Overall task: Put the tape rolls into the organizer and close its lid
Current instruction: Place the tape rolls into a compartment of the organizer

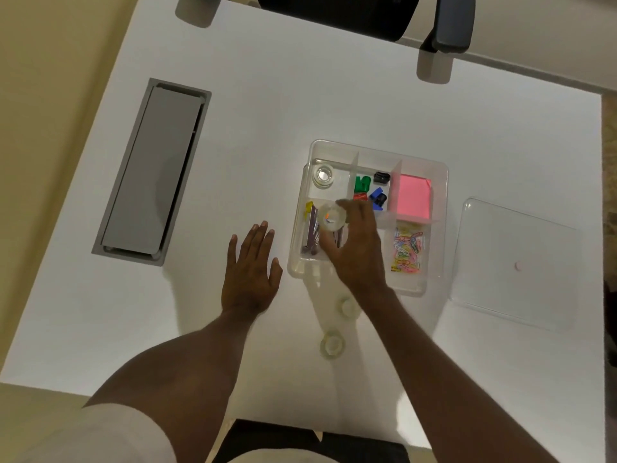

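Note:
A clear plastic organizer (440,182) with dividers stands on the white table. One clear tape roll (323,176) lies in its far-left compartment. My right hand (359,248) holds a second clear tape roll (332,218) above the organizer's near-left compartment. Two more tape rolls rest on the table in front of the organizer, one (349,306) partly under my right wrist and one (331,344) nearer to me. The organizer's clear lid (510,265) lies flat on the table to the right. My left hand (252,265) rests flat on the table, fingers spread, left of the organizer.
The organizer also holds coloured clips (370,190), a pink notepad (412,195), paper clips (407,250) and a dark staple box (312,233). A grey cable hatch (153,168) is set into the table at left. A black chair (367,15) stands at the far edge.

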Demonstrator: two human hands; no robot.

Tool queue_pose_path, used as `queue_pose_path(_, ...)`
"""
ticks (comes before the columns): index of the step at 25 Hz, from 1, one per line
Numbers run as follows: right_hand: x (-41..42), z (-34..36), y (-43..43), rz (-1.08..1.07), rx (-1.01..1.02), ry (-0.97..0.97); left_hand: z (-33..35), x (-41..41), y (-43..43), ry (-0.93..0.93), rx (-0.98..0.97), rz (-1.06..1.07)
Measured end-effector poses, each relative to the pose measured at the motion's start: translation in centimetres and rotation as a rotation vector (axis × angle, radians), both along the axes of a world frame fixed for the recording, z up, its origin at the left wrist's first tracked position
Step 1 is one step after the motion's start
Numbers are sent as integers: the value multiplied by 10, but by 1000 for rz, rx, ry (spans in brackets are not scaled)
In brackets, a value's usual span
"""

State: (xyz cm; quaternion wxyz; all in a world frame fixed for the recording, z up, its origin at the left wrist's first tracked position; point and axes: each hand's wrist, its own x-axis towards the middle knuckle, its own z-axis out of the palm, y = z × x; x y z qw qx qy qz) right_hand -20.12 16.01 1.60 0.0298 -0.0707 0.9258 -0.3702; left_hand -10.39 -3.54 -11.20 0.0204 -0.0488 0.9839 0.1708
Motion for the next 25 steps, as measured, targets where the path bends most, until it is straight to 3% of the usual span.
queue_pose_path(4, -72, 6, -1, -12, 147, -51, 0, -1, 0, -11, -11, -6)
queue_pose_path(8, -125, -1, -6, 126, 639, 9, 1, -1, 0, -25, -3, -4)
queue_pose_path(12, -144, -13, -14, 191, 847, -11, -1, 0, 1, -43, 1, -2)
queue_pose_path(17, -142, -24, -21, 174, 895, -9, -1, 0, 2, -63, -8, -1)
queue_pose_path(25, -111, -11, -14, 91, 777, 77, -2, 1, 3, -46, -4, -10)
